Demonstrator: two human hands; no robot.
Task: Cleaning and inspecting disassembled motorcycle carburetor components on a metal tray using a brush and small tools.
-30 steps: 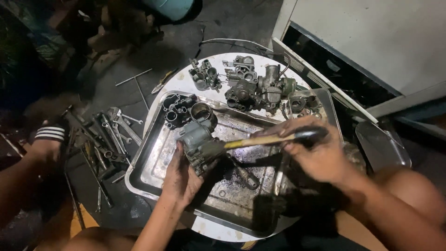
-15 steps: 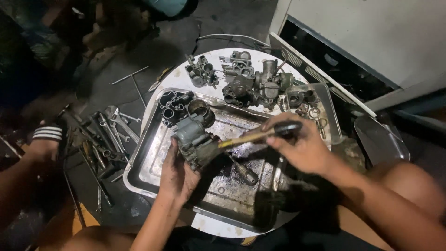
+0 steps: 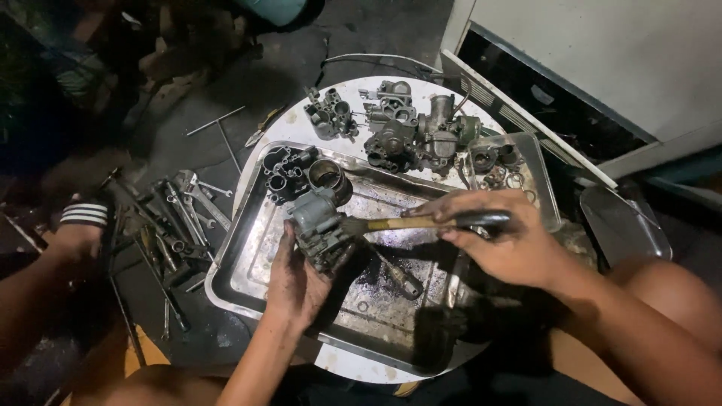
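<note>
Since a second ago, little shifted in the grip, more in the tool's line. Left hand [image 3: 295,282] still wrapped around the grey carburetor body [image 3: 317,229], held tilted just above the steel tray [image 3: 248,263], near its upper left part. Right hand [image 3: 505,242] closed on the dark handle of a brush [image 3: 421,222], now drawn a little lower and nearer, bristle end touching the carburetor's right side. Apparently mid-scrub: grime and dark fluid pooled on the tray floor below, beside a loose screwdriver [image 3: 397,274]. More carburetor parts [image 3: 410,135] untouched on the round white desk [image 3: 293,128] behind the tray. Spanners [image 3: 192,203] scattered on the floor to the left. Judging by the dirt left on the casting, cleaning only partly done.
</note>
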